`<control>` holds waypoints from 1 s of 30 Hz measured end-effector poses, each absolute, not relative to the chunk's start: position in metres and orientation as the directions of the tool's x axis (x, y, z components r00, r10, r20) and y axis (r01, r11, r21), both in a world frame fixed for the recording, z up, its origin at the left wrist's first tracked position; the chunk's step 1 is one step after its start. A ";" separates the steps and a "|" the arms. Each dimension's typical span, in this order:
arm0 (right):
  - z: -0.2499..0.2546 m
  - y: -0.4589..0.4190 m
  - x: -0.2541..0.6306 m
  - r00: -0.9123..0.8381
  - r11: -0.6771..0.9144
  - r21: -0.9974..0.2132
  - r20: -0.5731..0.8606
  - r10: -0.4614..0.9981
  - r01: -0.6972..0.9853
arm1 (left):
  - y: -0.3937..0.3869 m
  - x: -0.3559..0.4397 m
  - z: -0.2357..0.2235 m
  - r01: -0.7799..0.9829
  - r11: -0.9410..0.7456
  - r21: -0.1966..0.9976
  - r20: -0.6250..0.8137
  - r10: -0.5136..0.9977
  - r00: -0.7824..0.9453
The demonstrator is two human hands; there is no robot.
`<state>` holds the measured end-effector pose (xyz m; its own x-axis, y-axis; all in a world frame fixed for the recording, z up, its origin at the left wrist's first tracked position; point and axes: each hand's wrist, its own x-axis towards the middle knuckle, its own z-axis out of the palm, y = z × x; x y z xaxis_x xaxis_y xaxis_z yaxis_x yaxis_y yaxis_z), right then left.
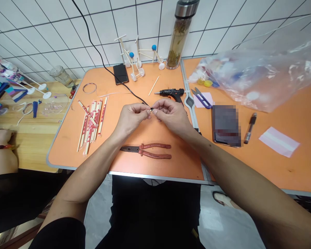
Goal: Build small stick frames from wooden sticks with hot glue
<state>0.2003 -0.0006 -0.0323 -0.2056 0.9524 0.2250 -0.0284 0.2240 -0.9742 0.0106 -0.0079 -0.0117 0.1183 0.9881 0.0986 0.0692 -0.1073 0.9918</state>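
My left hand (133, 119) and my right hand (173, 116) meet over the orange folding table (140, 166). Their fingertips pinch a tiny dark-and-pale piece (151, 109) between them; fingers cover most of it, so its kind is unclear. Just behind my right hand lies a black glue gun (171, 92), its nozzle pointing left. Closer to me, pliers with red-brown handles (155, 146) rest with their jaws to the left. Several paper-wrapped chopsticks (94, 121) lie in a pile left of my left hand. A bare thin stick (153, 85) sits beyond both hands.
Stick models with blue balls (131, 55), a phone (121, 74) and a tea bottle (180, 38) stand or lie near the wall. Rightward are snips (202, 98), another phone (225, 122), a pen (250, 128) and a plastic bag (264, 79). Another person's arm (2, 162) is at left.
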 end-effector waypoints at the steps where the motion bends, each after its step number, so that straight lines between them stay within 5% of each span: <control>1: -0.032 -0.001 0.200 -0.205 0.223 -0.974 0.225 0.953 -0.031 | -0.008 0.011 -0.011 0.066 -0.111 0.992 0.103 0.987 0.120; 14: -0.026 -0.002 0.202 -0.108 0.222 -0.973 0.228 0.968 -0.063 | 0.000 0.006 -0.014 0.033 -0.092 0.995 0.090 0.995 0.048; 21: -0.012 0.017 0.231 0.059 0.396 -0.918 0.396 0.916 0.010 | 0.008 0.001 -0.012 0.001 -0.042 0.999 0.042 0.998 -0.048; 26: 0.010 0.030 0.265 0.246 0.522 -0.834 0.551 0.797 0.178 | 0.011 0.000 -0.007 0.001 -0.007 1.000 0.007 0.996 -0.094; 30: 0.020 0.035 0.286 0.190 0.328 -0.757 0.506 0.841 0.564 | 0.013 0.000 -0.004 -0.007 0.012 1.000 -0.012 0.992 -0.129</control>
